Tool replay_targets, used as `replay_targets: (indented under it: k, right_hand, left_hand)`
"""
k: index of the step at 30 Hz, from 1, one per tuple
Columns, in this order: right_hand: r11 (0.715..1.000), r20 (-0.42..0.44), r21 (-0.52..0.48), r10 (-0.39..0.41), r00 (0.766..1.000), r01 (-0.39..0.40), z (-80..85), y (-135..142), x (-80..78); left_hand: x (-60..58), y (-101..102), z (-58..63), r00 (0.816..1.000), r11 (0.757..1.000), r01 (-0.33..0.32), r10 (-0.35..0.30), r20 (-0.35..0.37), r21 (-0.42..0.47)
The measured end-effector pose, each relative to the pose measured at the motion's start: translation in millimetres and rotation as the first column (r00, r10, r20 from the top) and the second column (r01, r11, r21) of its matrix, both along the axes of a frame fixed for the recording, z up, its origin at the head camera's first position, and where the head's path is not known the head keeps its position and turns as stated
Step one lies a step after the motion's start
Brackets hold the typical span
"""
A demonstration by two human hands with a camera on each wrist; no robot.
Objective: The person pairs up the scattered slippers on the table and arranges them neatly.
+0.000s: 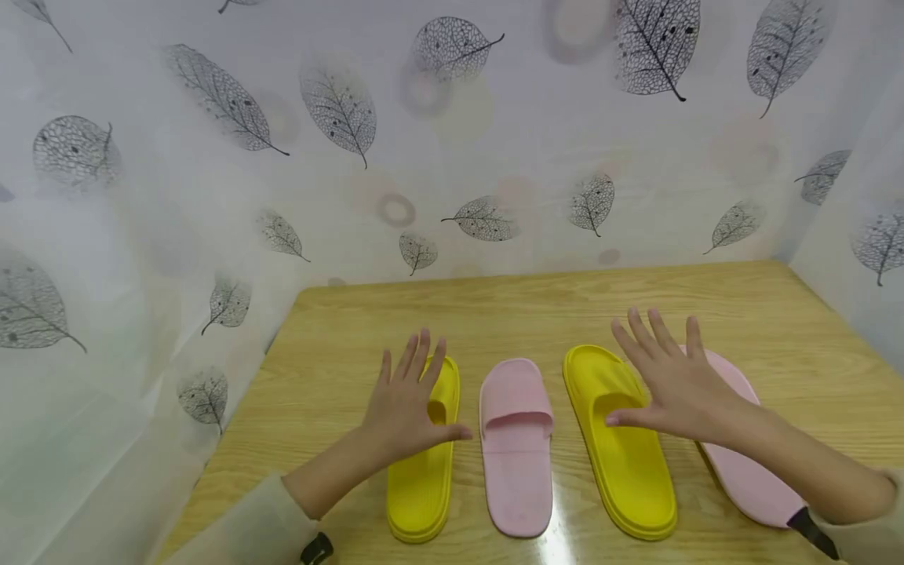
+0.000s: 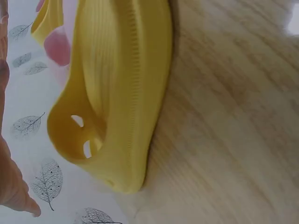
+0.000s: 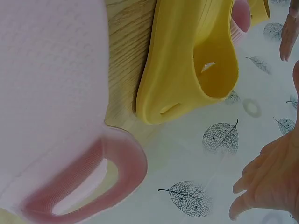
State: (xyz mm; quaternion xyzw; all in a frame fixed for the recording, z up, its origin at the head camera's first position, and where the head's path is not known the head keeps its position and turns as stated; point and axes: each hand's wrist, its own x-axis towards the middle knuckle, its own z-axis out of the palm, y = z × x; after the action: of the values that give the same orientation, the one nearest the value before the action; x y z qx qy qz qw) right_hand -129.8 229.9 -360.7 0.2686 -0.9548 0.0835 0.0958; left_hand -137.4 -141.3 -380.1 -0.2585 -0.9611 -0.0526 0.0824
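Note:
Four slippers would be too many to tally, so several lie in a row on the wooden table, yellow and pink by turns. Above the leftmost yellow slipper [image 1: 420,498] my left hand [image 1: 402,412] is spread, thumb out to the right, holding nothing. A pink slipper [image 1: 517,482] lies between the hands. My right hand [image 1: 678,392], fingers also spread, overlaps the other yellow slipper [image 1: 632,471] and the rightmost pink slipper [image 1: 749,482], partly hiding both. In the right wrist view that hand [image 3: 273,182] appears apart from the slippers.
The wooden table [image 1: 353,314] has its far edge against a pale sheet [image 1: 494,157] printed with dark leaves. The same sheeting rises along the left and right sides. Dark bands [image 1: 316,548] show at the sleeve cuffs.

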Motion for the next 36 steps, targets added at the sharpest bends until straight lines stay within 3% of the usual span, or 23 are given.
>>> replay_targets:
  k: [6, 14, 22, 30, 36]
  right_hand:
    - [1.000, 0.041, -0.007, -0.008, 0.999, 0.008, -5.6, -3.1, 0.1]
    - [1.000, 0.060, -0.018, 0.012, 0.998, -0.011, -18.1, -7.6, 1.4]
    - [0.999, 0.062, -0.038, 0.013, 0.998, -0.011, -31.1, -10.4, 2.7]
    - [0.996, 0.135, -0.075, -0.044, 0.990, 0.055, -36.5, -12.5, 8.2]
    - [0.978, 0.192, -0.118, -0.145, 0.970, 0.170, -40.8, -16.2, 11.7]
  left_hand:
    - [2.1, -2.8, -13.7, 1.000, 1.000, 0.000, 0.000, 0.002, -0.002]
    - [7.7, -8.3, -19.3, 0.998, 0.999, -0.046, 0.046, 0.051, -0.002]
    - [9.4, -15.9, -33.5, 0.998, 0.998, -0.059, 0.059, 0.006, -0.020]
    - [9.7, -18.2, -46.2, 0.999, 0.999, -0.050, 0.050, 0.000, 0.014]
    - [8.9, -20.2, -51.7, 0.998, 0.998, -0.060, 0.060, -0.002, 0.011]
